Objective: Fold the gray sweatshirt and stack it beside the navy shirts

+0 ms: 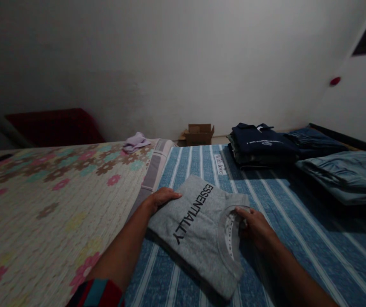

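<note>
Both hands, left hand [162,198] flat, right hand [256,226] with fingers pinching the collar, hold a folded grey sweatshirt [198,230], its far edge dim.

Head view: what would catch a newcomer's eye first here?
First, the folded grey cotton T-shirt printed ESSENTIALLY, lying on the blue-and-white striped bedsheet at centre. The left hand rests on its left edge, while the right hand pinches its collar. At right behind sit a stack of folded navy shirts and folded blue jeans; at left spreads a pale flower-patterned cover.
</note>
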`<control>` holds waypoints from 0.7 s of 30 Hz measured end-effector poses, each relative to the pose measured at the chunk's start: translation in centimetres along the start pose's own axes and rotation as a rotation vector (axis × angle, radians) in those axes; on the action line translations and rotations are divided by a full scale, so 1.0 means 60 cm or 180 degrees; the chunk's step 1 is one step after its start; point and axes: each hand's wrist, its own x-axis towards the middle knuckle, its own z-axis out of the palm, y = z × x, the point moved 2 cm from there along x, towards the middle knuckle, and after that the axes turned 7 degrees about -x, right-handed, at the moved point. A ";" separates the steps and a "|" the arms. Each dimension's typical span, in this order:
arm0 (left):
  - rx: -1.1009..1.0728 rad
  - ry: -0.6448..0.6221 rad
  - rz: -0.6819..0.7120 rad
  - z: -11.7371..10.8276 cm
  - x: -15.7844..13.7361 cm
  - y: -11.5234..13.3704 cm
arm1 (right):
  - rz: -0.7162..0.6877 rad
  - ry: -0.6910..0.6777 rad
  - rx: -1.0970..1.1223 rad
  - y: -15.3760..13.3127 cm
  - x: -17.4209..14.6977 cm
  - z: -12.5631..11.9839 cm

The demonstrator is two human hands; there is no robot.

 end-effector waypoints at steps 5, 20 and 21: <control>0.0013 -0.0388 0.0003 0.003 0.003 -0.002 | -0.0069 0.0206 -0.0140 0.011 -0.002 0.013; -0.1912 -0.0139 -0.0004 0.135 -0.254 -0.097 | -0.1014 -0.1374 -0.1716 -0.283 0.056 0.006; -0.1870 -0.0208 -0.0043 0.157 -0.269 -0.118 | -0.1063 -0.1576 -0.2071 -0.299 0.066 0.021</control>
